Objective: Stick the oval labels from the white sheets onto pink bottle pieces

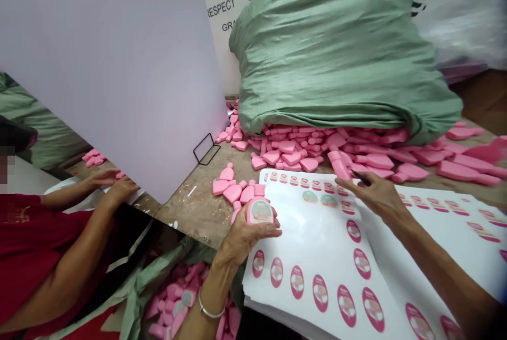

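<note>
At a cluttered table (186, 189), the left hand (246, 232) grips a pink bottle (260, 205) over the sticker sheets' (304, 237) left edge, probably light, smooth and stiff, best held by its sides, while the right hand (378, 192) pinches a dark pen-like tool (360, 177).

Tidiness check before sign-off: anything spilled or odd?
Yes: pink bottles lie jumbled below the green sack, as if spilled. White scraps litter the table near the white panel.

This looks like a workshop. Pink bottles (292, 158) heap the tabletop (190, 189) beneath a sack (336, 55), beside sheets of labels (309, 239).
</note>
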`<state>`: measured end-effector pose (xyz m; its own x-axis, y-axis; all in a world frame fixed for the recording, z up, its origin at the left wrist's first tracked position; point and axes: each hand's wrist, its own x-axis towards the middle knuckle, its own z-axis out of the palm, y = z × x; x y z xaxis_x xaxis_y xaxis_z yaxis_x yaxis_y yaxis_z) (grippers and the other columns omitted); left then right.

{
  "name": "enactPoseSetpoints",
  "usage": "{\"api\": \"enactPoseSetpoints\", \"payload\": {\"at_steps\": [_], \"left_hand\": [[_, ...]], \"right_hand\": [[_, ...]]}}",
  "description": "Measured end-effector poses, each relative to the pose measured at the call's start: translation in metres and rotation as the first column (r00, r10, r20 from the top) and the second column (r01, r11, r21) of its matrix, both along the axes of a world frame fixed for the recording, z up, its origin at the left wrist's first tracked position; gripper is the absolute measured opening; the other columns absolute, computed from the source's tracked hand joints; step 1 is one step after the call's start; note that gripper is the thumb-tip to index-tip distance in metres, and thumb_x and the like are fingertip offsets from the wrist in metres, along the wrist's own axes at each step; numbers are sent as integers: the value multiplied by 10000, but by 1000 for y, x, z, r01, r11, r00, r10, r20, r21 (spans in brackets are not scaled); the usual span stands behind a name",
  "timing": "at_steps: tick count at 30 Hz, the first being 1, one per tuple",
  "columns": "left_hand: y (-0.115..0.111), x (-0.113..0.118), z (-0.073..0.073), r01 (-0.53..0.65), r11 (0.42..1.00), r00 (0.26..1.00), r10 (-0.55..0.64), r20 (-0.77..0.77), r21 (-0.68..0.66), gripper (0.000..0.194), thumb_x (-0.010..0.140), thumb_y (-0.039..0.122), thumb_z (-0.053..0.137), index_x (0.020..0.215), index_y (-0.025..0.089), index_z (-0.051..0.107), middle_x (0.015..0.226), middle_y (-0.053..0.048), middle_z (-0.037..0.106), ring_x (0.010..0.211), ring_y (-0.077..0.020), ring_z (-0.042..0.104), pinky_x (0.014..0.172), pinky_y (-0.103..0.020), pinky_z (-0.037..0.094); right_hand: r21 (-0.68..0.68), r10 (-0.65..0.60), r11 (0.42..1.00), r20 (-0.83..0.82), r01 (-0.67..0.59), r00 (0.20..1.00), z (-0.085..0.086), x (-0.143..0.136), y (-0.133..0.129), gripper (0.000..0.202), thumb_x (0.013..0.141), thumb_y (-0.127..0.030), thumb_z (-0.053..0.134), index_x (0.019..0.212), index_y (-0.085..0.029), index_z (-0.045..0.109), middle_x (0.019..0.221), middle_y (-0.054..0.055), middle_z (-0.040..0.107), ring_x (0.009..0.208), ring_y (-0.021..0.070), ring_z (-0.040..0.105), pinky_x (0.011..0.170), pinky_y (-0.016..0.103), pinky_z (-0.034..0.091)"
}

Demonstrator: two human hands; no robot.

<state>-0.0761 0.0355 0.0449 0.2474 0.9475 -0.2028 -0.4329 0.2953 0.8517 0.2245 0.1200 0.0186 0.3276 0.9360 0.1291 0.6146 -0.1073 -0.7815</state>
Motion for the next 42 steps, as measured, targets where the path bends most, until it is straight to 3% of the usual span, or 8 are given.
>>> {"api": "enactPoseSetpoints", "payload": {"at_steps": [3,9,16,23,31,39,42], "left_hand": [[-6,7,4,31,999,999,-31,-12,34,340,583,146,784,880,121,619,848,-42,609,716,-129,591,630,-254,549],[-16,10,5,19,996,1000,-17,-26,89,303,638,154,758,896,123,601,853,-39,596,709,-127,591,623,-271,567],[-17,1,0,-21,1000,996,22,88,-13,303,781,361,660,922,95,627,843,-81,626,719,-146,613,621,-285,584],[-10,-5,-2,39,990,967,-3,253,-139,544,850,579,453,897,70,640,806,-106,627,606,-145,610,490,-274,572],[-9,2,-10,-19,993,977,44,208,-119,562,885,562,385,848,65,645,828,-132,647,618,-159,623,523,-292,574],[-18,22,-6,102,985,957,-59,285,-138,546,906,533,337,956,76,633,820,-119,633,641,-185,632,523,-341,581],[-22,29,-4,136,977,951,-83,297,-162,588,930,514,252,953,63,629,821,-126,629,636,-185,630,520,-353,581]], "right_hand": [[-94,-24,995,89,33,996,-3,-3,-22,750,604,-682,621,1115,-132,612,998,149,670,894,323,620,738,395,464],[-177,0,984,108,19,994,-20,-6,-52,761,584,-693,624,1129,-164,596,1071,132,669,978,321,628,798,410,495],[-189,-6,982,29,12,1000,-18,-16,-65,702,597,-647,647,1111,-170,614,1064,128,674,996,324,630,786,389,516],[-272,51,962,115,-18,992,-22,-21,-72,718,594,-706,604,1119,-217,584,1034,99,684,979,316,635,782,407,495],[-314,128,950,370,-6,920,-10,-47,-93,689,661,-745,506,1116,-231,571,993,117,684,872,369,634,680,465,474],[-306,146,952,453,0,879,-15,-53,-101,651,708,-684,510,1131,-194,571,1052,141,664,898,383,618,690,480,477],[-257,125,966,466,-2,876,-16,-53,-107,725,719,-684,512,1243,-181,513,1074,145,657,919,379,619,711,486,479]]}}
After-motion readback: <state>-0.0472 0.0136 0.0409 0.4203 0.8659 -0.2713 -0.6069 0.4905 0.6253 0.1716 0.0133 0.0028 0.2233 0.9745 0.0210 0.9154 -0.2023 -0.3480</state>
